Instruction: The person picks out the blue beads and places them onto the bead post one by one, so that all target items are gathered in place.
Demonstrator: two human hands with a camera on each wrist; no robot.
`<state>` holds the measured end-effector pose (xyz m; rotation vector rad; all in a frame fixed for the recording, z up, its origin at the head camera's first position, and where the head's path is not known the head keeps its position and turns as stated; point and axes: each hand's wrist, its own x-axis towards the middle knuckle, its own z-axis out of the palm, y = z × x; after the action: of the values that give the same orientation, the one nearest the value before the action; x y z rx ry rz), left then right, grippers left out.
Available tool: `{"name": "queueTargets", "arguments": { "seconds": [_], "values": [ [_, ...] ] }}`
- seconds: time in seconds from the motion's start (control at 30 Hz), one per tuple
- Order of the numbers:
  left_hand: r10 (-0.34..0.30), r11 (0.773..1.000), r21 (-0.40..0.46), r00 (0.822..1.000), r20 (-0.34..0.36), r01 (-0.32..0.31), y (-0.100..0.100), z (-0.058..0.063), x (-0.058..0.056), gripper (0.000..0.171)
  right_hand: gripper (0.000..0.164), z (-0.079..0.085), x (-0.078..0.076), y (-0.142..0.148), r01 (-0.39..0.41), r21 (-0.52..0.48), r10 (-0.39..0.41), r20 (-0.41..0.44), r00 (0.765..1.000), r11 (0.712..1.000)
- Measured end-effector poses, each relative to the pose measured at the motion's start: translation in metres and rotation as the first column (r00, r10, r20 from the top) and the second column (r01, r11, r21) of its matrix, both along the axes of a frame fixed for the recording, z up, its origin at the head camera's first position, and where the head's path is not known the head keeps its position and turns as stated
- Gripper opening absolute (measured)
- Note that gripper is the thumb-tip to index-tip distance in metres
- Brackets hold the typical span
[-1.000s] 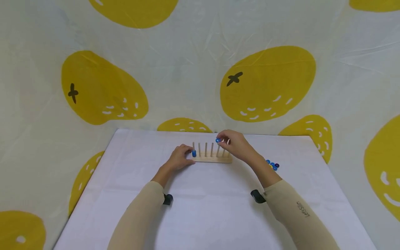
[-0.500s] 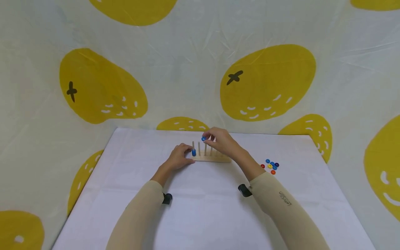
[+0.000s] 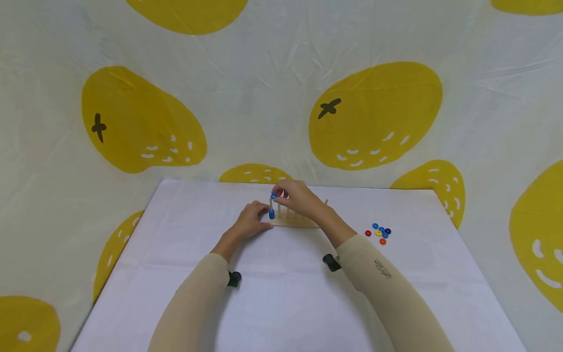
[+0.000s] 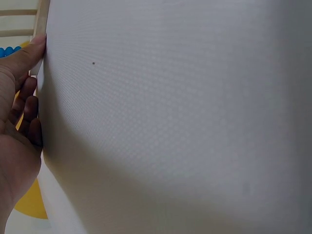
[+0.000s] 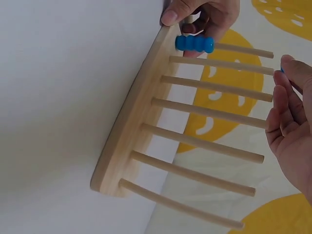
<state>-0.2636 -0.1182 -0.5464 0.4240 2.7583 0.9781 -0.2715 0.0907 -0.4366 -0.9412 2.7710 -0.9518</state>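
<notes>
A wooden peg rack [image 5: 134, 114] with several upright pegs stands on the white table. Blue beads [image 5: 195, 43] are stacked at the bottom of its leftmost peg in the head view. My left hand [image 3: 250, 221] grips that same end of the base; the left wrist view shows its thumb [image 4: 30, 54] along the base's side. My right hand [image 3: 300, 199] pinches a single blue bead [image 3: 273, 195] at the tip of the leftmost peg, above the stack. In the right wrist view, thumb and fingers hide most of this bead.
Right of the rack lies a loose group of beads: a red bead [image 3: 368, 233], a yellow bead [image 3: 378, 233], an orange bead [image 3: 382, 241], a dark purple bead [image 3: 388, 231] and several blue ones. A patterned cloth [image 3: 264, 98] hangs behind the table [image 3: 281, 303].
My right hand has carried the blue bead leftward across the pegs to the leftmost one. The loose beads, partly covered by the right arm before, now show fully. My left hand has stayed put.
</notes>
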Motion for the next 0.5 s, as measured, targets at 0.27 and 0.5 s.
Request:
{"name": "queueTargets", "arguments": {
  "seconds": [0.27,0.5],
  "values": [
    [0.005,1.0,-0.001,1.0,0.011,-0.005,-0.0003,-0.0005,-0.001,0.055,0.019,-0.0047,-0.0032,-0.006,0.01,0.022,-0.011,0.029,1.0,1.0],
    [-0.016,1.0,0.009,1.0,-0.025,0.016,-0.0016,-0.0018,-0.0016,0.056,0.022,-0.0048,-0.0037,-0.01,0.007,0.026,-0.008,0.048,0.999,1.0]
  ]
}}
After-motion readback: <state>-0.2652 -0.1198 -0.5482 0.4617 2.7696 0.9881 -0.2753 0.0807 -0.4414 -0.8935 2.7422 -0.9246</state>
